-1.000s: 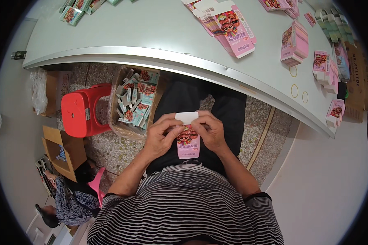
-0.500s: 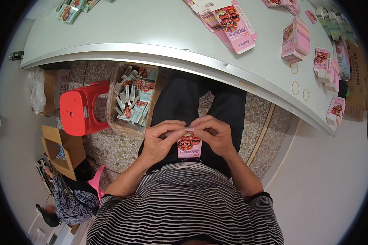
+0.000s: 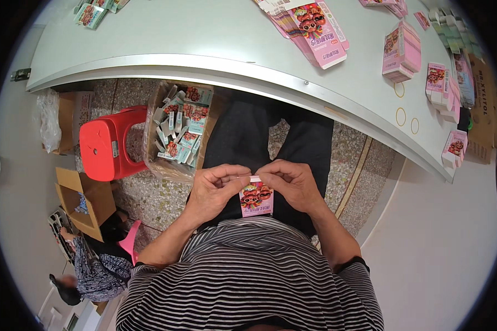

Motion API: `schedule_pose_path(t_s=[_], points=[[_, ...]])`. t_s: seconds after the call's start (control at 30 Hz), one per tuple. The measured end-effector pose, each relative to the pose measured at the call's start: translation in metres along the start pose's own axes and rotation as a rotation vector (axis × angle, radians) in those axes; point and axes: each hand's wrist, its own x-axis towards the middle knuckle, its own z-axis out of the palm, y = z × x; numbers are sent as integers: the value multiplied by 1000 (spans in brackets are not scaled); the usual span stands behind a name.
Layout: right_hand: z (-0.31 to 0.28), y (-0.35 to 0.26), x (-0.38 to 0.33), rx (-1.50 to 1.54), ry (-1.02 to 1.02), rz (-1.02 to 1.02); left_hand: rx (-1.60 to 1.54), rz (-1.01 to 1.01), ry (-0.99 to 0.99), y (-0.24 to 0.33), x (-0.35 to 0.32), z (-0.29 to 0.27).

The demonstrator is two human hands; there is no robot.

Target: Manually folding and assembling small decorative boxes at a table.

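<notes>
Pinched the top end of a pink carton (image 3: 257, 199) between thumbs and fingers of left hand (image 3: 214, 190) and right hand (image 3: 294, 185), one at each corner. Kept thumbs on the near side, fingers curled over beyond; could not see all fingertips. Noted a narrow white strip between the two thumbs, along the carton's top. Found the carton over the lap, printed face up, lower end just by the hem of the striped shirt (image 3: 248, 270), with dark trousers (image 3: 232, 132) beneath.

Looked up to the pale table (image 3: 176, 38): counted among its load a fanned pile of flat pink cartons (image 3: 321, 34), a block of stacked pink cartons (image 3: 401, 52) to the right, and yellow rings (image 3: 401, 117) near the edge. Saw, left of the legs, a plastic-lined box (image 3: 215, 110) holding green cartons (image 3: 196, 113), a red stool (image 3: 98, 151) just beside. Spotted farther left an open brown box (image 3: 102, 201) and, below, a co-worker (image 3: 96, 276) in a patterned top.
</notes>
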Motion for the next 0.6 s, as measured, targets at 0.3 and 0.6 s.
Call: schedule_pose_path(t_s=[0.3,0.6], points=[[1,7,2,20,32,-54,98,143,-26,-3,3,0],[-11,11,-5,-260,9,-426,277,201,-90,0,-1,2]])
